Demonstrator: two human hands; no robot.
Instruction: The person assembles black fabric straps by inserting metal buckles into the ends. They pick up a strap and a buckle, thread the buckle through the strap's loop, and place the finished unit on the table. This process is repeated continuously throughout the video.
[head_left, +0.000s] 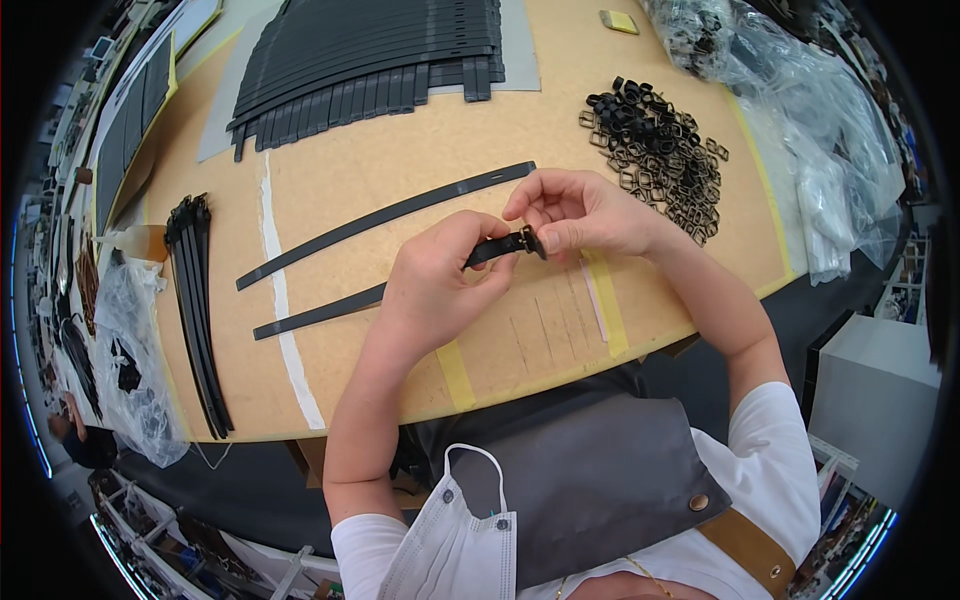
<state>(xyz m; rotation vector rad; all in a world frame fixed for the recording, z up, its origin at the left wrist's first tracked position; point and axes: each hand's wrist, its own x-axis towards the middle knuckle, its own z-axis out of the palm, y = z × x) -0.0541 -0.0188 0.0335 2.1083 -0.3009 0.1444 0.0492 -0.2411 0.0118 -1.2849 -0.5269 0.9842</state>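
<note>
My left hand [440,265] is closed round a black leather strap [490,250], whose long end [318,312] runs out to the left over the table. A dark metal buckle [530,240] sits at the strap's short end. Thumb and fingers of my right hand [585,215] pinch that buckle; part of it is hidden behind the fingertips. Just beyond my hands, a second black strap [385,220] lies flat on the table, its slotted end close to my right fingers.
Stacked black straps [370,60] lie on grey board at the back. Loose buckles and black loops [665,160] form a pile at right, beside clear plastic bags [800,110]. A bundle of straps [198,320] and a glue bottle [138,242] are at left on the tan table [350,380].
</note>
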